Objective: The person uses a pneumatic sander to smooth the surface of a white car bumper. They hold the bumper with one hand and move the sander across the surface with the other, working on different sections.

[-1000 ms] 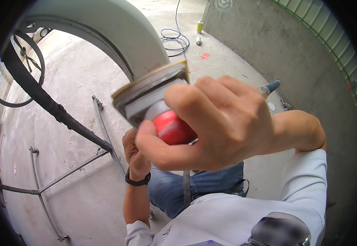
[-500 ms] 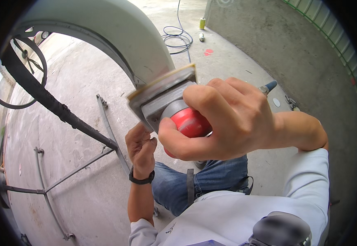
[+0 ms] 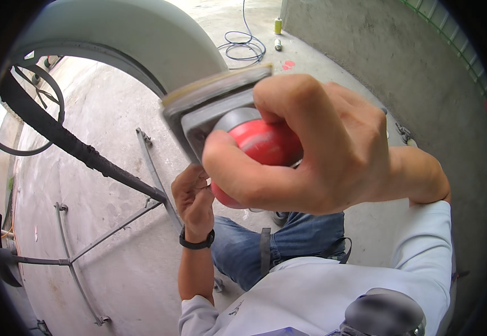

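A red and grey power sander is in my right hand, with the thumb and forefinger wrapped round its red body. Its flat rectangular pad, blurred at the edge, is up against the lower end of a pale curved vehicle panel; I cannot tell whether the two touch. Just under the sander is my left hand, its fingers curled in. The sander hides the fingertips, so what they hold, if anything, does not show. A dark watch circles the left wrist.
A stand with a black padded bar and thin metal legs occupies the left side. Beyond the panel, a coiled blue hose lies on the concrete floor near a yellow-green can. A grey wall rises at right.
My right hand and the sander have moved up and appear larger, with the pad a little farther left along the panel's end. The left hand remains curled beneath it. The view has shifted slightly.
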`<state>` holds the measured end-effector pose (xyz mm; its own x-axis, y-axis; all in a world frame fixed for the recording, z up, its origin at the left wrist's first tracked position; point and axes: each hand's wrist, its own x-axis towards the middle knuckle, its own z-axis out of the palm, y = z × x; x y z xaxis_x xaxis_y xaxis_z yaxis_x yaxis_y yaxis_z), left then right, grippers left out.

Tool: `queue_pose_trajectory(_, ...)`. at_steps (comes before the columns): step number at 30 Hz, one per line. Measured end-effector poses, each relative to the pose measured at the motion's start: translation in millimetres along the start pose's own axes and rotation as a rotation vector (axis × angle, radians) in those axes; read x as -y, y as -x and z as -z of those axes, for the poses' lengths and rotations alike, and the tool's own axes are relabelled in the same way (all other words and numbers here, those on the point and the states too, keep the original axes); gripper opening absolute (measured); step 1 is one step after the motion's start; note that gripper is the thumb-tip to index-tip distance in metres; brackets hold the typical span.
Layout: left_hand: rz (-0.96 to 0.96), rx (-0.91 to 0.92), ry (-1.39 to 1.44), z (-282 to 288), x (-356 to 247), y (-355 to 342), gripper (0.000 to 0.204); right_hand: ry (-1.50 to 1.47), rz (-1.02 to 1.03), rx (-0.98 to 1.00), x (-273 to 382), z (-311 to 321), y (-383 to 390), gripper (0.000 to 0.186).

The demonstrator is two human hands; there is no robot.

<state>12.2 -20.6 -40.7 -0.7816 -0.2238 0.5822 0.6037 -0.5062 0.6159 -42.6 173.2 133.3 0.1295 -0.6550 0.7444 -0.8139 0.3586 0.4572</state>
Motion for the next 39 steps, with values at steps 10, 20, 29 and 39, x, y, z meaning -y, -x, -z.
queue_pose_trajectory(10, 0.052, -0.115, -0.089, 10.2, 9.5, 8.8, 0.035, -0.049, -0.033, 0.044, 1.0, -4.0, -3.6, 0.041)
queue_pose_trajectory(20, 0.035, -0.031, -0.161, -2.4, -0.5, 0.4, 0.047, -0.177, -0.020, 0.013, -22.7, 3.4, -41.0, 0.046)
queue_pose_trajectory(29, 0.021, 0.038, -0.224, 9.0, 2.1, 3.6, 0.060, -0.254, 0.005, 0.022, -51.5, -20.6, -84.4, 0.047)
queue_pose_trajectory(39, 0.018, 0.030, -0.265, 6.1, 0.3, 3.2, 0.061, -0.267, 0.030, 0.015, -57.3, -30.6, -93.3, 0.049)
